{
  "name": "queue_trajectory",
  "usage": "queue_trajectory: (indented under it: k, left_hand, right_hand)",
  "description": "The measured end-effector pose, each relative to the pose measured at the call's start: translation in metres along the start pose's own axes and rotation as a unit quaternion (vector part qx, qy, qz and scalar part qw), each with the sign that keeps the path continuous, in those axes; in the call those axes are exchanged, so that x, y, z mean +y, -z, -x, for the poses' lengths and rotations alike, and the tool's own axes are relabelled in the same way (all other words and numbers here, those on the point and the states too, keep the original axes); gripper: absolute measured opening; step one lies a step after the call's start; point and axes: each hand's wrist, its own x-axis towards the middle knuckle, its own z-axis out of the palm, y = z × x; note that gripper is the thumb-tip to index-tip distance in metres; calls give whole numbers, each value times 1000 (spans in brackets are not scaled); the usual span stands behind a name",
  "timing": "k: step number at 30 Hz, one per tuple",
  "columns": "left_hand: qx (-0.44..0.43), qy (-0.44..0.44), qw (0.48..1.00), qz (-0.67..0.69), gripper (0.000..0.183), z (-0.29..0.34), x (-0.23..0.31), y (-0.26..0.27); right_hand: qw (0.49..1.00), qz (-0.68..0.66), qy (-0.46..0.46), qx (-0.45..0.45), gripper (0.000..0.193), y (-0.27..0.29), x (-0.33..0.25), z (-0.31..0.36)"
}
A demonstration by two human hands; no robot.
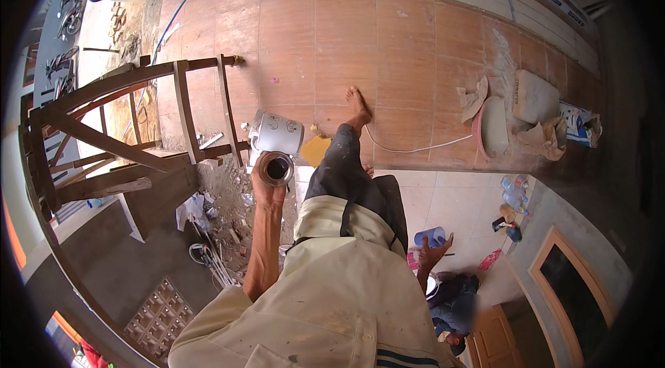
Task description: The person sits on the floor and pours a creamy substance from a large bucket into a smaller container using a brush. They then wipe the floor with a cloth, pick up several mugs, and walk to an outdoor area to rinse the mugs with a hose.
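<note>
My left hand [269, 191] is wrapped round a round cup [277, 170] with a shiny rim and a dark inside. Just beyond the cup, a white jug-like container [278, 134] with dark decoration rests beside a wooden frame. My right hand [433, 254] reaches out at my right side, its fingers spread and nothing visible in them. Close beyond those fingers is a blue translucent container [431, 236]; whether they touch it, I cannot tell.
A wooden trestle [118, 150] stands on my left, above rubble [235, 212]. Ahead lie orange floor tiles [298, 42] and a yellow piece [316, 151]. On the right are a basin [492, 129], a whitish container [535, 97] and several bottles [515, 195]. Another person [454, 305] is at lower right.
</note>
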Motion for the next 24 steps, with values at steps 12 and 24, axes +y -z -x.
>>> queue_trajectory:
  k: [12,24]
  left_hand:
    - [90,-52,994,40,20,-139,49,-138]
    - [143,-118,959,213,18,-222,76,-269]
  right_hand:
    - [992,-45,-30,-113,127,-78,-175,-169]
    - [960,98,162,-206,126,-116,-260,-488]
